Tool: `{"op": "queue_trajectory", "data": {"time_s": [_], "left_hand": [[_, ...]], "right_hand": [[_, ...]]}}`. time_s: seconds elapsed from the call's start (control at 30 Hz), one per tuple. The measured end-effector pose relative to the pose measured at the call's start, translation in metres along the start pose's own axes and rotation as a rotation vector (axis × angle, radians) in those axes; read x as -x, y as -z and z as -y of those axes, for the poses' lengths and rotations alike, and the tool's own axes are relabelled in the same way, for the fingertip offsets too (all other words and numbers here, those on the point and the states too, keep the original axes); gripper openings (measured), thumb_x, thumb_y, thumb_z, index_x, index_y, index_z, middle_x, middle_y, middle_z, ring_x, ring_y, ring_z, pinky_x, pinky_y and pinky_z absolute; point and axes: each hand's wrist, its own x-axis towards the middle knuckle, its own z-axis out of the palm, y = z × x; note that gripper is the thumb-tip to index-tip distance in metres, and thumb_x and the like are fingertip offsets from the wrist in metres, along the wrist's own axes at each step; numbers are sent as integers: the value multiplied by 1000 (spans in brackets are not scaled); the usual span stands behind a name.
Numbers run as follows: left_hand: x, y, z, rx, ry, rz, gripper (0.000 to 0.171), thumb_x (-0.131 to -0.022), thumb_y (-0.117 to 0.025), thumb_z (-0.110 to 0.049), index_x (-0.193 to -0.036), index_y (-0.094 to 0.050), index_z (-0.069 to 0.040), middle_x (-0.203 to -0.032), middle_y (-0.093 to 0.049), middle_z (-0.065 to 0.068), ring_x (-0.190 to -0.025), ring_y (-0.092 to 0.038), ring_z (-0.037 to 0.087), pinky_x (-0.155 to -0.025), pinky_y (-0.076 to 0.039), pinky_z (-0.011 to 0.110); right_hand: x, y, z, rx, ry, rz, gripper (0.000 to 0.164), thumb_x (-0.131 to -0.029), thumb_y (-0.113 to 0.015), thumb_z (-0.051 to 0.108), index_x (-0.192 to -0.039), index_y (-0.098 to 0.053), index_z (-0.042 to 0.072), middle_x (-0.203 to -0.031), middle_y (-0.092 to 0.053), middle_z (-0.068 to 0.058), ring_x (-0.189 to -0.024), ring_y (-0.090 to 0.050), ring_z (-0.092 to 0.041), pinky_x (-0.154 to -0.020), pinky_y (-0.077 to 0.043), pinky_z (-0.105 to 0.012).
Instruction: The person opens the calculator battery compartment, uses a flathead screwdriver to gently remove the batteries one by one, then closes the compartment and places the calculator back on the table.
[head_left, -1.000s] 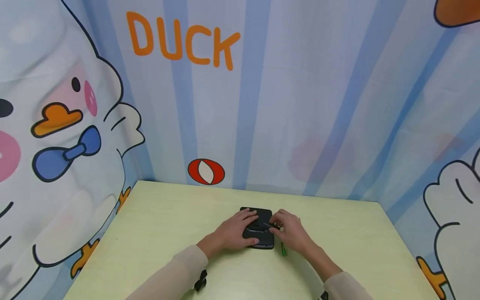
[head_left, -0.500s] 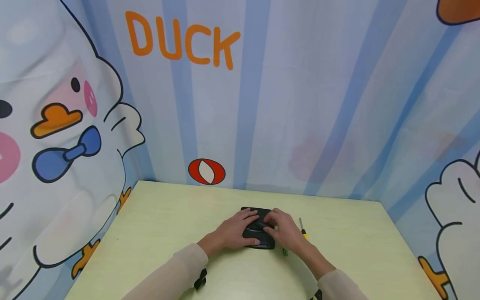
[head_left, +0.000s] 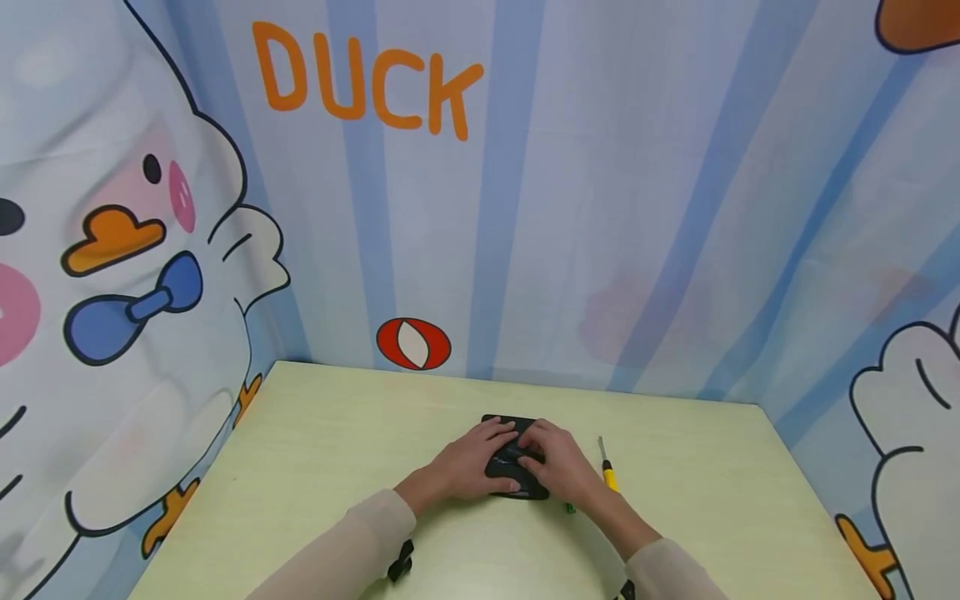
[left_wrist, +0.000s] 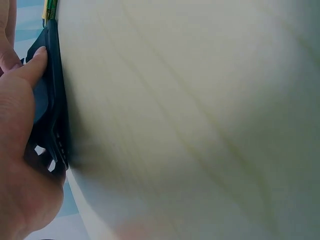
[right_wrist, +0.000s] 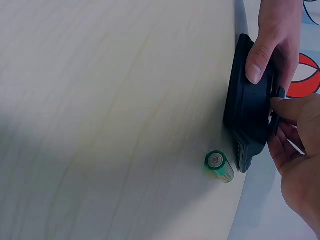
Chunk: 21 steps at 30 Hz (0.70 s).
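A black plastic device (head_left: 534,490) with a recessed middle lies flat on the table. My left hand (head_left: 468,462) rests on it with fairly straight fingers, the thumb lying along its near part. From the right, my right hand (head_left: 561,462) reaches over the middle of the device. Between its thumb and fingers it pinches a small flat black cover (right_wrist: 274,126), best seen in the right wrist view. The fingers hide much of the recess. Beside the device's right edge lies a green cylindrical battery (right_wrist: 220,167), mostly hidden by the right hand in the head view.
A screwdriver (head_left: 609,473) with a yellow and black handle lies right of the right hand. The pale yellow table (head_left: 360,425) meets a duck-printed curtain (head_left: 585,208) at its back edge.
My right hand has moved left with the black cover, from the device's right edge to over its middle. The screwdriver has come into sight behind it. The left hand stays in place.
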Motion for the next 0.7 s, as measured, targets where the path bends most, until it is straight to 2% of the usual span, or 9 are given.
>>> {"op": "queue_trajectory", "data": {"time_s": [0.33,0.7], "left_hand": [[-1,1,-1,1,-2,-3,88,-97,-66,-65,-166,-40,-16,-172,-33,-1,-161,-22,22,-123,-36,48],[1,1,-1,-3,-4,-5,89,-97,-66,-66,-166,-39,-16,-171,-34,0,-161,-23,23,-123,-37,47]], "right_hand": [[-2,-3,0,40,34,3,16,-94,-82,8,-104,-71,10,-109,-66,-2,-94,-66,-16,-85,-60,-37],[-4,-4,0,74,66,10,15,-94,-82,10,-105,-71,10,-110,-66,-2,-98,-64,-19,-90,-58,-43]]}}
